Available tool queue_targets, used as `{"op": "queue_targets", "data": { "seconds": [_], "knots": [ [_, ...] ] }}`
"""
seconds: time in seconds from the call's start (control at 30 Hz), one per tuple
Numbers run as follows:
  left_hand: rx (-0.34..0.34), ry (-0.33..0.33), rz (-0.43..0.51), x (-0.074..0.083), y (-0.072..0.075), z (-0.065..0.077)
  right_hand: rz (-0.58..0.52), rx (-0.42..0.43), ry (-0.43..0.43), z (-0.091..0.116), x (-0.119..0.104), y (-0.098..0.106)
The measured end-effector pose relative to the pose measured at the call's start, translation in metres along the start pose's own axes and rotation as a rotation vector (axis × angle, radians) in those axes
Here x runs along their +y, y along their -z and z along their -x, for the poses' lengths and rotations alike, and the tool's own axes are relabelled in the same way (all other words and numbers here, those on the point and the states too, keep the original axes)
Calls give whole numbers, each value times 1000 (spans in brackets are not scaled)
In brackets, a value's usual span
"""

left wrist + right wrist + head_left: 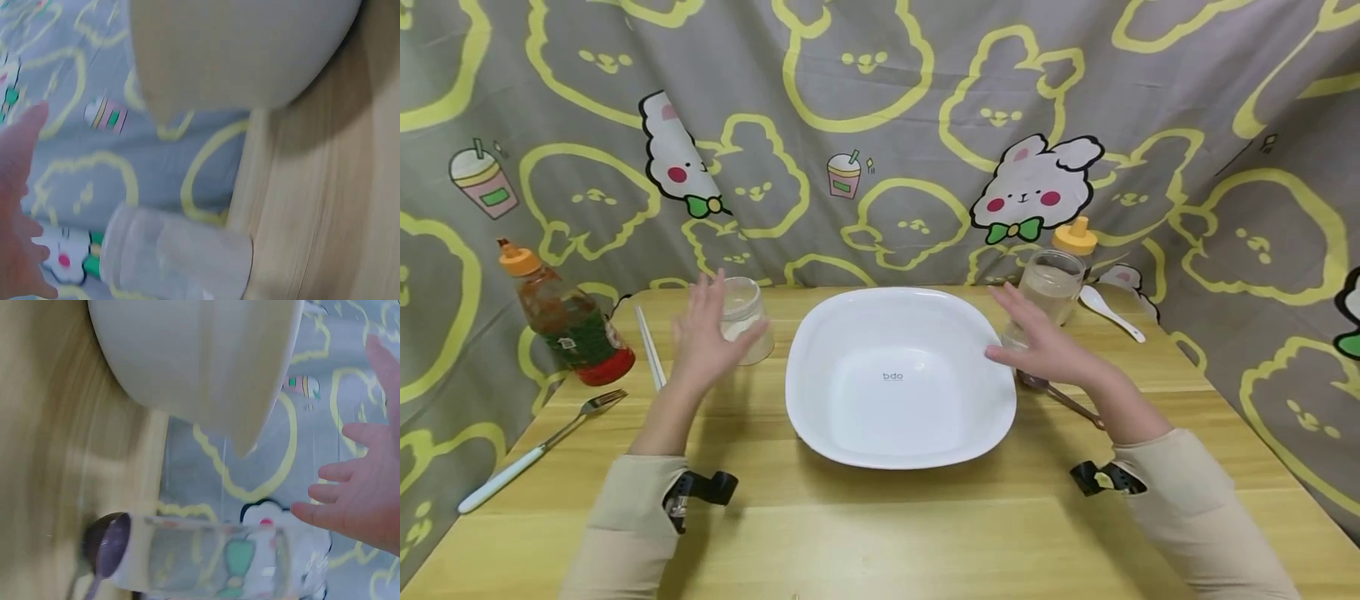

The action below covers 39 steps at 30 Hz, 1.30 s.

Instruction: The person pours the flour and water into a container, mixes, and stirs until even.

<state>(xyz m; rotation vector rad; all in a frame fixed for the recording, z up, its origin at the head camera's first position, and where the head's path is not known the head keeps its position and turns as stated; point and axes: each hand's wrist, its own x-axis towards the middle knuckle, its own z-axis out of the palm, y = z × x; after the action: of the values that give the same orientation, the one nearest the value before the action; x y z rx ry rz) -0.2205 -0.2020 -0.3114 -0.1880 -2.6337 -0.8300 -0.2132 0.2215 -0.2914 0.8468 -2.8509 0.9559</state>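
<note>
A white basin marked "bdo" stands in the middle of the wooden table between the two hands. To its left, the left hand is raised with fingers spread and nothing in it, overlapping a glass jar of pale contents in the head view. On the other side the right hand hovers near the basin's rim, fingers apart and holding nothing. Behind that hand rises a tall clear jar of liquid. A dark ladle lies beside this jar, partly hidden by the right hand in the head view.
At the left are a sauce bottle with an orange cap, white chopsticks and a fork. A white spoon and an orange-capped bottle sit at the back right. A patterned curtain hangs behind the table.
</note>
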Motion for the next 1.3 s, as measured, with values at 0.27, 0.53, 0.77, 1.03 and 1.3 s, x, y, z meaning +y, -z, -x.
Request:
{"op": "queue_targets", "data": {
  "seconds": [0.27,0.53,0.77,1.03,1.3],
  "knots": [
    [205,184,311,-36,-5,-6,-289,49,-89,6,14,-11],
    [255,293,507,-61,-39,-13,-606,21,-86,2,40,-34],
    [235,382,546,-68,-56,-23,-826,-33,-63,6,58,-50],
    [214,372,513,-79,-70,-29,-974,-36,-57,13,68,-56],
    [265,340,547,-77,-73,-29,-1114,-67,-62,12,69,-62]
  ]
}}
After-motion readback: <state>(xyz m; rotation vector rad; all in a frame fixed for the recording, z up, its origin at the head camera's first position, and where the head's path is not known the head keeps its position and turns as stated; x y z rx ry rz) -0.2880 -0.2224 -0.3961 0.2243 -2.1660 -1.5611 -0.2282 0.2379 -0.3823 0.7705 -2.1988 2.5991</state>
